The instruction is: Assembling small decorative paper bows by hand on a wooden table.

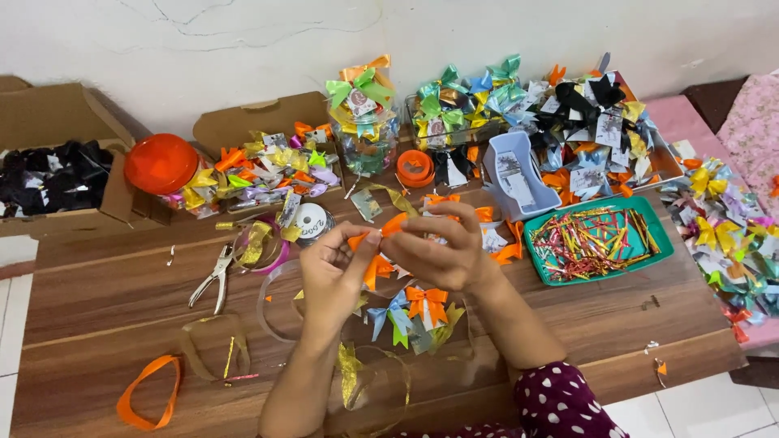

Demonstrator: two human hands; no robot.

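Both hands meet over the counter's middle. The left hand and right hand each have their grip pinched shut on an orange ribbon. Finished bows lie just below; pliers rest toward the left edge.

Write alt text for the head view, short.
Both hands, left hand and right hand, pinch an orange ribbon above a wooden table. Finished bows lie below them; pliers sit left, a green tray of twist ties right.
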